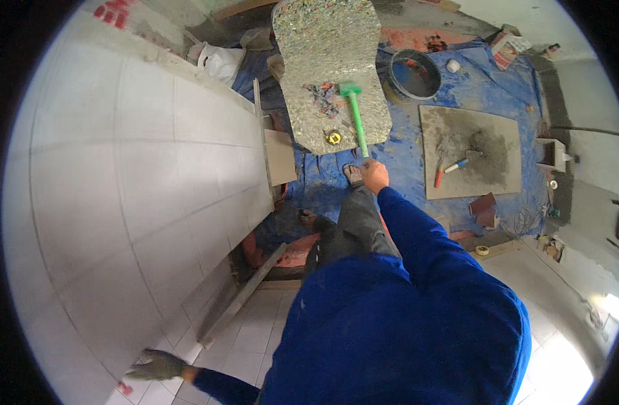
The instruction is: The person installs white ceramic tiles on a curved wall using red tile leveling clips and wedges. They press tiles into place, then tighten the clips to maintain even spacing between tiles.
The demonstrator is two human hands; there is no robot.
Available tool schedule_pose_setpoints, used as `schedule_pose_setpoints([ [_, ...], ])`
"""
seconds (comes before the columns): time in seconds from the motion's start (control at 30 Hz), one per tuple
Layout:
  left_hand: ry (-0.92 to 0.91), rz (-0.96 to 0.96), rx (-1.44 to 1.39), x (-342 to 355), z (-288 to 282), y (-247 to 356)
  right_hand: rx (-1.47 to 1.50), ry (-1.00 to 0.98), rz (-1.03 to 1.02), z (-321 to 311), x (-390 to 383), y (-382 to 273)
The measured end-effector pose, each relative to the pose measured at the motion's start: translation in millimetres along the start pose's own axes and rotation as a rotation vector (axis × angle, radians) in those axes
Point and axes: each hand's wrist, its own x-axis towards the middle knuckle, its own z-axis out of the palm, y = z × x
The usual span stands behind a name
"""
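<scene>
Green, the mallet [357,121] is gripped by the right hand [375,177]; the left hand [155,365] is held outstretched near tiles [147,209].

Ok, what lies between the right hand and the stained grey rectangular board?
In the head view, only blue sheeting shows between the right hand and the board.

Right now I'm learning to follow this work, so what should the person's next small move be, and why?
Probably draw the green long-handled mallet toward the body, clear of the speckled multicoloured board: the right hand grips the mallet's near end, while its head shows over the board, beside dark and reddish scraps, with a yellow-and-black tape measure lying there.
</scene>
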Motion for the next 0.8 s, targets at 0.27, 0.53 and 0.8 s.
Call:
schedule_pose_setpoints([
  [0.27, -1.629, -0.176, -1.123, -205, -245, 132, -0.310, -0.061, -0.034, 90, 174, -17],
  [0.53, -2.062, -0.557, -0.881, -240, -310, 153, -0.471, -0.065, -0.087, 149, 249, 7],
  [0.8, -2.041, -0.273, -0.813, -205, -291, 176, -0.367, -0.073, -0.063, 162, 253, 23],
])
